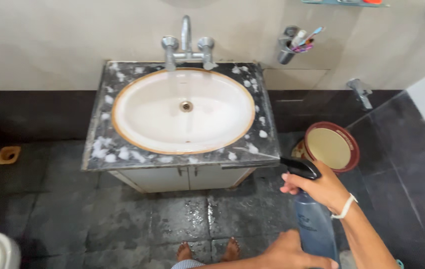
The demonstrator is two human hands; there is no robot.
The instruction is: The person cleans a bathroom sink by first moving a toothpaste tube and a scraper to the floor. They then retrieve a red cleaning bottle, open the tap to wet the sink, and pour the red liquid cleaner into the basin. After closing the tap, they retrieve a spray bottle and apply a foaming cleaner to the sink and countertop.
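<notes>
Below the front right corner of the counter point(267, 149), the right hand point(322, 189) grips the neck of a blue spray bottle point(316, 224), fingers wrapped closed around it, index finger at the black trigger head point(299, 167). White band on that wrist. Nozzle points left, toward the counter's front edge.

Left hand point(289, 251) sits lower, at the bottom edge of the view, fingers curled closed against the bottle's body, steadying it from the left side. Bottle is upright, tilted slightly, held over the floor and clear of the counter.

Counter: dark stone slab, foam blobs point(118, 152) dotted along its left, front and right edges and near the back corners. Oval white basin point(207, 124) set in the middle, tan rim, metal drain at centre; basin looks free of foam. Two-handled metal tap point(187, 47) at the back edge, against the wall. White cupboard doors under the slab.

Right of the counter, on the floor: round bucket point(332, 147) with dark red rim, just behind the right hand. Wall cup with toothbrushes point(294, 45) above the back right corner. Floor tiles point(172, 219) dark, wet in front of the cupboard. Bare toes point(207, 249) show at the bottom edge.
</notes>
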